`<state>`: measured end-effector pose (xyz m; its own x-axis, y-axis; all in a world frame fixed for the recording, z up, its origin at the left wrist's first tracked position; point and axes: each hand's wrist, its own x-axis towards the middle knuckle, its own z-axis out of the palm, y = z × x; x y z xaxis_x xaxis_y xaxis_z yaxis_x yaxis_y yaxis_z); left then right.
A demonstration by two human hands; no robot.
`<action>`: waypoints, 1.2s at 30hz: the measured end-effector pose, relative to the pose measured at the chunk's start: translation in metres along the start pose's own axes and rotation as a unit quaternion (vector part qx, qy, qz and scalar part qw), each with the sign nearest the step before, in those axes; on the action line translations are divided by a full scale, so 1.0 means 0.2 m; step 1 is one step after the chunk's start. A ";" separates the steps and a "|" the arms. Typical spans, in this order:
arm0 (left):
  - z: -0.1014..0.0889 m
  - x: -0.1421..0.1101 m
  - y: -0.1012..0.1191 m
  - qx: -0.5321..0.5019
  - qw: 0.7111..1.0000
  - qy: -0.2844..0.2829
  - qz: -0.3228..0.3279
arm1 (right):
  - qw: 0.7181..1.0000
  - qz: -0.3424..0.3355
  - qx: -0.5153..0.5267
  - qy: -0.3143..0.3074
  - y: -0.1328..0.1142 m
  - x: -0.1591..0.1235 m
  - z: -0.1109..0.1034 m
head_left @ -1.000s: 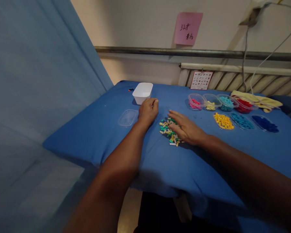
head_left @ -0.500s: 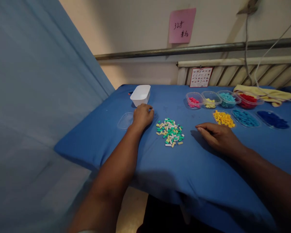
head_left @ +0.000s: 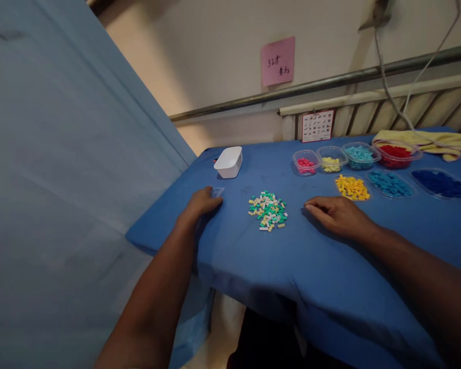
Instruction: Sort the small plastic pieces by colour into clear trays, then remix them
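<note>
My left hand is at the left part of the table, its thumb and fingers at the sides of a clear plastic lid; most of the lid is hidden by the hand. Right of it lies a loose pile of small green, white and pale yellow blocks. My right hand rests on the cloth to the right of that pile, fingers curled and thumb against the forefinger, and nothing shows between them. Behind the left hand stands a white plastic box; no contents show inside it.
Clear tubs hold pink, pale yellow, light blue and red pieces. Nearer lie trays of orange-yellow, blue and dark blue pieces. A yellow cloth lies at the back; a curtain hangs left.
My left hand has drawn back from beside the white box to the clear lid. The view has tilted and shifted a little. My right hand stays by the pile.
</note>
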<state>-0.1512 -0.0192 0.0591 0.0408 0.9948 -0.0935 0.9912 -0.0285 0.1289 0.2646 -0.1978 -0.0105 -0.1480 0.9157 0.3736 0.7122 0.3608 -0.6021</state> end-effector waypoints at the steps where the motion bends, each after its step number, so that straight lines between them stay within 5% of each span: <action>1: 0.00 -0.01 0.01 -0.030 1.000 0.010 0.001 | 1.000 -0.001 -0.002 -0.003 0.00 0.00 0.00; 5: 0.02 -0.10 0.20 -0.189 0.978 0.069 0.061 | 1.000 -0.011 0.015 0.003 -0.06 0.01 0.02; 10: 0.12 -0.28 0.69 -0.217 0.944 0.140 0.206 | 0.996 -0.016 0.058 0.065 -0.17 0.05 0.05; 14: 0.21 -0.40 1.13 -0.190 0.939 0.115 0.263 | 0.966 0.022 0.067 0.247 -0.15 0.11 -0.05; 18: 0.27 -0.42 1.41 -0.107 0.968 0.081 0.212 | 0.910 0.078 0.095 0.397 -0.01 0.14 -0.18; 23: 0.27 -0.42 1.42 -0.054 0.970 0.061 0.231 | 0.898 0.135 0.099 0.407 0.13 0.15 -0.18; 28: 0.25 -0.45 1.32 -0.005 0.925 -0.054 0.376 | 0.957 0.107 0.035 0.267 0.10 0.16 -0.07; 36: 0.35 -0.47 1.44 -0.055 0.937 -0.024 0.345 | 0.979 0.097 -0.003 0.178 0.08 0.15 0.03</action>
<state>0.1391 -0.1269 0.0349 0.6749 0.7379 0.0053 0.7082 -0.6497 0.2763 0.2685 -0.1632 -0.0130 0.2392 0.8467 0.4753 0.7068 0.1838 -0.6831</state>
